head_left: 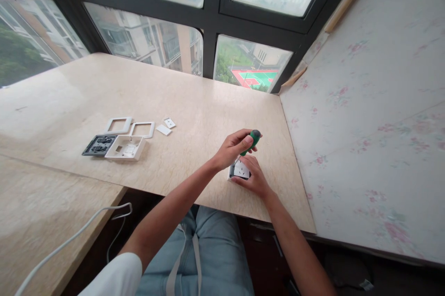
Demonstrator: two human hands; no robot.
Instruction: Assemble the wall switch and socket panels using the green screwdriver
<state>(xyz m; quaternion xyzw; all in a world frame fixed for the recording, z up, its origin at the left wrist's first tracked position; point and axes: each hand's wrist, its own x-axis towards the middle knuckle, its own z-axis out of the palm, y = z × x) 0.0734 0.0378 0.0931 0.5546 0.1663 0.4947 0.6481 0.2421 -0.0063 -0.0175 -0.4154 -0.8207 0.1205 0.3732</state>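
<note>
My left hand [237, 147] is closed round the handle of a green and black screwdriver [254, 139], which leans with its shaft pointing down. The tip meets the left side of a white wall socket [242, 169], though the exact contact is too small to make out. My right hand [256, 174] wraps the socket from the right, its thumb along the near edge and its fingers over the far side. Part of the socket is hidden under that hand. It lies face up on the stone-look counter [194, 157].
Farther left on the counter are a white mounting box [126, 148], a dark socket back [99, 145], two white frames [118, 125] [142, 129] and small white plates [164, 129]. A white cable [79, 231] crosses the left counter section. Windows stand behind; a papered wall [368, 138] rises at right.
</note>
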